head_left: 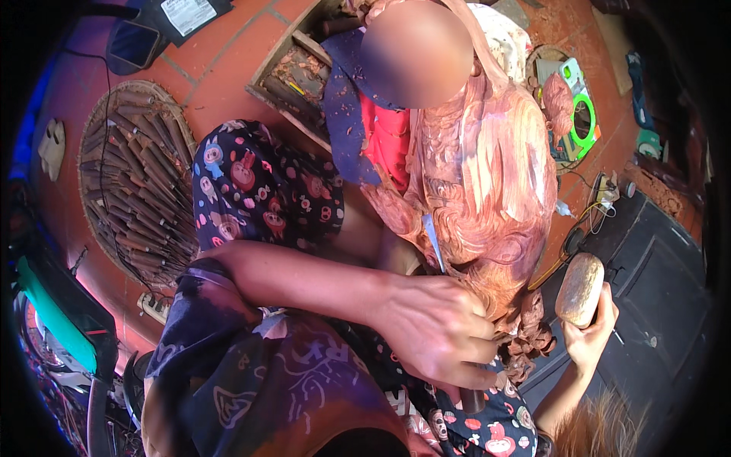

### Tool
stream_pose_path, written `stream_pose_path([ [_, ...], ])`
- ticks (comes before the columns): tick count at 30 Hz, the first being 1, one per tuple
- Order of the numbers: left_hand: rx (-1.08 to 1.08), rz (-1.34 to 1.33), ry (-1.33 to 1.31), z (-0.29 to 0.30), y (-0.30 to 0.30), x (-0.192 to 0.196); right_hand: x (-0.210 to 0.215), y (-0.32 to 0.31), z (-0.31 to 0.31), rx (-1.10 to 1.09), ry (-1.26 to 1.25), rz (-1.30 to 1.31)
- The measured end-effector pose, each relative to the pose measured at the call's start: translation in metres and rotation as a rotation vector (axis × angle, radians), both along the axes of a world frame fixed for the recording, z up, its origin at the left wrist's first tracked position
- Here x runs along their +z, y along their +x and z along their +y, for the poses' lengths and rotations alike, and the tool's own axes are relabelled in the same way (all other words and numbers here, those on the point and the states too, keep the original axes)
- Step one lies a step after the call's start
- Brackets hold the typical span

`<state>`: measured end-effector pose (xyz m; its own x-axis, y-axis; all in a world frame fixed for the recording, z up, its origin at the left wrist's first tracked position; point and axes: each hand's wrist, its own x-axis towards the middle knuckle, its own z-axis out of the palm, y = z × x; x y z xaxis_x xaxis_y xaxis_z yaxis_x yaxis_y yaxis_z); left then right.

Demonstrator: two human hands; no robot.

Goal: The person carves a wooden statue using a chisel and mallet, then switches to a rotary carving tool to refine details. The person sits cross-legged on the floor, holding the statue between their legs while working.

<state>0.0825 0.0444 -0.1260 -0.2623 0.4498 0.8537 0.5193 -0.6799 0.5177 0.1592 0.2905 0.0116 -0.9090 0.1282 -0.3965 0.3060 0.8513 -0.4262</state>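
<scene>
Where the tiled floor (pixel 217 57) shows: a round basket (pixel 86 137) of wooden-handled tools (pixel 145 190) by its left edge, a phone (pixel 132 44) toward its upper-left corner.
In the way: the left hand (pixel 434 331), closed around a chisel (pixel 432 240), hides most of its handle.
Wood carving (pixel 487 175): reddish-brown, swirl-grooved, just beyond that hand.
Mallet (pixel 580 289): gripped by the right hand (pixel 588 344).
Count: one carving, mallet and phone; basket tools overlap too much.

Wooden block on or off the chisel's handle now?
Off: the right hand holds the wooden block visibly apart from the chisel handle jutting below the left hand.
</scene>
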Motion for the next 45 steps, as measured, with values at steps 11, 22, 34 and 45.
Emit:
stream_pose_path([
  [11,0.023,-0.037,-0.037,-0.001,-0.007,0.001,-0.021,-0.015,0.003,0.451,0.021,0.63],
  [22,0.041,-0.13,-0.115,0.002,-0.009,0.006,-0.023,-0.017,0.002,0.57,0.376,0.762],
  [34,0.044,0.156,-0.063,-0.017,0.006,0.039,-0.049,-0.014,0.033,0.395,0.09,0.914],
  [45,1.214,-0.264,-1.097,-0.201,-0.067,-0.012,-0.12,0.012,0.167,0.267,0.379,-0.112],
])
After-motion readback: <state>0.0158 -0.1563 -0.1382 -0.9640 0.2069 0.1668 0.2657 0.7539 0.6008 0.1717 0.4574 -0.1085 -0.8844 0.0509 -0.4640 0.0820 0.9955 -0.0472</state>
